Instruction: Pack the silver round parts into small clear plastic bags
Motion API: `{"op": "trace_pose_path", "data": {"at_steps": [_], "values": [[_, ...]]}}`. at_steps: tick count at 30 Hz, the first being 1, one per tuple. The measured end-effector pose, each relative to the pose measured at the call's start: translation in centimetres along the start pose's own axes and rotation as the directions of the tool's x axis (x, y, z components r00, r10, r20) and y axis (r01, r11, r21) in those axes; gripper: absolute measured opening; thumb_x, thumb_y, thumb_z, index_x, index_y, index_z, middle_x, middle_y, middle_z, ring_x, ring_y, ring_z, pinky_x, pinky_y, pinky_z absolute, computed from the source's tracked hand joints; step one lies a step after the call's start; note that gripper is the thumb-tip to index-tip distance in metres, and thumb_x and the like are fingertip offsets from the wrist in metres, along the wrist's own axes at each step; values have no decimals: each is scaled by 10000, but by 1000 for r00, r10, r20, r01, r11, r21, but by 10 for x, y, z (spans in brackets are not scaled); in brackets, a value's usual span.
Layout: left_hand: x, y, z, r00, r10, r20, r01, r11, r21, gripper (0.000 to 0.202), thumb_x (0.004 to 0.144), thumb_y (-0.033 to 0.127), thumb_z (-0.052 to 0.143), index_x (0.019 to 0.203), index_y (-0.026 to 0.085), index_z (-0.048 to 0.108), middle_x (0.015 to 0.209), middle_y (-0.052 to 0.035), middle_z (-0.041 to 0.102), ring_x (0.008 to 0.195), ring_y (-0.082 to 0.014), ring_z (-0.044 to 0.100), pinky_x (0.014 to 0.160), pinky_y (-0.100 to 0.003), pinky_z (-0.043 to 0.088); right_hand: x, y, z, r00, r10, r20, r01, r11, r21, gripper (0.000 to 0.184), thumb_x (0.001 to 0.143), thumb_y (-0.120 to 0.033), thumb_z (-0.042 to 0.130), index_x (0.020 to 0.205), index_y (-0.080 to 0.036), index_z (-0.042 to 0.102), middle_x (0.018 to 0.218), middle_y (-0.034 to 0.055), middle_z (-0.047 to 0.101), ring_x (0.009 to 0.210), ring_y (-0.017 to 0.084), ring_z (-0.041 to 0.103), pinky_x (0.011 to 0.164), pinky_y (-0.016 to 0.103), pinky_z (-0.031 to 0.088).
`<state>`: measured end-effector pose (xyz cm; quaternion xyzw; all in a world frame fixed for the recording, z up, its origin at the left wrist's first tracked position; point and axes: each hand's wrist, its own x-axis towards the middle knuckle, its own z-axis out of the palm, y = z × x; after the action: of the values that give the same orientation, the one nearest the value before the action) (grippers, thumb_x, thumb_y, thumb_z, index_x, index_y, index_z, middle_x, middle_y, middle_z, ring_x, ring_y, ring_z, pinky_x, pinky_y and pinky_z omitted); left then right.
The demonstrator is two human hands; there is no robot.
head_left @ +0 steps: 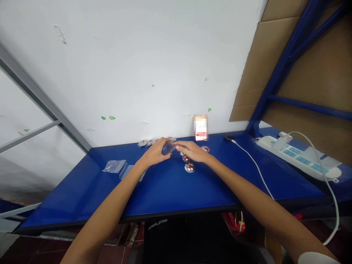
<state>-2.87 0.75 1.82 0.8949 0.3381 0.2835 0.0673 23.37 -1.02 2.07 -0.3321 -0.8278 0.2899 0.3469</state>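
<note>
The left hand [154, 153] curls its fingers around a small clear bag [168, 148] and pinches it just above the blue table [170, 190]. The right hand [193, 151] meets it from the other side, its fingers loosely bent and their tips at the bag's edge; whether they grip it cannot be told. Shiny metal discs [189, 167] lie just below and beside the right hand. Empty bags [114, 166] lie out past the left wrist. A white cable [255, 165] runs well beyond the right forearm.
</note>
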Motion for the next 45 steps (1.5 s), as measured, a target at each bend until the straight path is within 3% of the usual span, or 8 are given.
{"op": "trace_pose_path", "data": {"at_steps": [8, 14, 19, 23, 31, 37, 41, 45], "values": [[1, -3, -2, 997, -31, -74, 38, 995, 93, 564, 938, 359, 720, 1446, 249, 501, 1312, -113, 624, 1205, -317, 634, 1057, -510, 542, 6, 14, -23, 968, -37, -250, -4, 987, -163, 263, 1071, -246, 563, 1219, -230, 779, 1180, 66, 796, 1030, 224, 743, 916, 366, 572], [2, 1, -2, 995, -8, -97, 16, 996, 85, 522, 940, 328, 718, 1417, 259, 519, 1303, -98, 621, 1212, -303, 629, 1070, -497, 539, 1, 40, -30, 998, -37, -41, 12, 875, -485, 279, 918, -91, 659, 1127, -210, 801, 1130, 76, 778, 1118, 261, 690, 966, 363, 522], [2, 7, 0, 994, -2, -113, 7, 999, 48, 506, 952, 323, 712, 1416, 275, 515, 1349, -96, 594, 1266, -299, 606, 1091, -489, 539, 1, 52, -24, 997, 0, 79, 43, 841, -540, 357, 915, -188, 758, 1272, -184, 766, 1172, 125, 743, 1152, 300, 657, 966, 378, 512], [2, 9, 2, 994, -3, -110, 8, 999, 38, 540, 941, 309, 718, 1432, 284, 497, 1381, -104, 574, 1311, -313, 586, 1111, -503, 525, 2, 52, -22, 993, 49, 110, 22, 827, -562, 146, 972, -223, 728, 1077, -195, 826, 1070, 127, 734, 1068, 295, 663, 876, 352, 503], [1, 7, 6, 994, -27, -103, 27, 1000, -2, 511, 905, 283, 713, 1351, 250, 465, 1315, -104, 585, 1230, -297, 614, 1082, -478, 512, 2, 48, -23, 993, 35, 113, 27, 859, -510, 118, 969, -183, 720, 1022, -212, 821, 1038, 96, 715, 1017, 257, 654, 810, 319, 464], [0, 7, 9, 993, -58, -105, 54, 998, -36, 488, 930, 323, 709, 1335, 245, 449, 1289, -97, 605, 1185, -274, 633, 1043, -455, 519, 5, 44, -26, 1000, 5, -26, -13, 940, -340, 77, 970, -209, 690, 971, -184, 762, 998, 65, 726, 890, 195, 685, 797, 300, 485], [0, 5, 9, 989, -86, -119, 86, 996, -4, 480, 924, 331, 714, 1319, 246, 455, 1254, -93, 614, 1147, -276, 640, 1003, -459, 528, 7, 35, -34, 972, 93, -214, -92, 996, 15, 112, 968, -304, 685, 982, -196, 710, 982, 60, 781, 866, 208, 755, 761, 305, 556], [0, 3, 9, 985, -86, -149, 92, 995, 31, 474, 911, 303, 710, 1311, 246, 461, 1234, -92, 605, 1173, -285, 621, 1024, -467, 519, 9, 25, -36, 955, 178, -238, -80, 926, 368, 253, 914, -440, 773, 939, -199, 699, 970, 73, 803, 871, 232, 800, 761, 317, 610]]}}
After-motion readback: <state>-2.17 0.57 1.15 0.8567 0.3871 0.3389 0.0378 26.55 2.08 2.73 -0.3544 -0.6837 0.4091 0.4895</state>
